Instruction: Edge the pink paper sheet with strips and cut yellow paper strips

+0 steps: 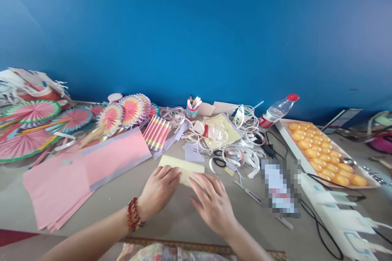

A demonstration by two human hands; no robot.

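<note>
A pale yellow sheet of paper (186,166) lies on the table in front of me, its near edge partly hidden under my fingers. My left hand (162,189), with a red beaded bracelet (134,214) at the wrist, has its bent fingers closed on the left part of the sheet. From the right, my right hand (212,200) rests its stretched fingertips on the sheet, the thumb apart and nearer to me. Just behind the paper sit a pleated pink and yellow strip (157,132) and a lilac paper piece (193,152).
Pink sheets (58,187) and finished paper fans (131,110) spread out on the left. Tangled white strips (241,155), scissors (219,162) and a bottle (277,111) stand behind right. A tray of orange balls (283,127), a power strip (333,216) and black cables lie at right.
</note>
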